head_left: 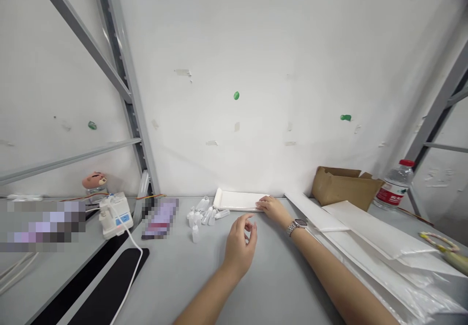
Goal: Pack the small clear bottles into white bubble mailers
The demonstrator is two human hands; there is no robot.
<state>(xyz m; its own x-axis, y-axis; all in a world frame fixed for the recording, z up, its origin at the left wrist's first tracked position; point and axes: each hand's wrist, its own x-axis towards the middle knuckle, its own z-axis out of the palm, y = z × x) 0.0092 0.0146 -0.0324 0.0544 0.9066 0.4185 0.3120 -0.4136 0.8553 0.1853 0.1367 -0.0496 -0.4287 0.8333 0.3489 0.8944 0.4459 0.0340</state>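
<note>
My right hand (274, 210), a watch on its wrist, rests on the right end of a flat white packet (237, 200). Its fingers lie stretched over the top face. The packet lies at the back of the grey table against the wall, its left end turned up. My left hand (239, 244) hovers over the table in front of the packet, fingers loosely curled and apart from the thumb, with nothing between them. Left of the packet sits a cluster of small white tags with loops (204, 213). One tag (195, 234) lies nearer to me.
White padded envelopes (380, 230) are piled on the right. Behind them stand an open cardboard box (345, 188) and a water bottle (397, 188). Toward the left are a blurred phone (161, 218), a power strip (116, 215) with a white cable, and a black mat (109, 286).
</note>
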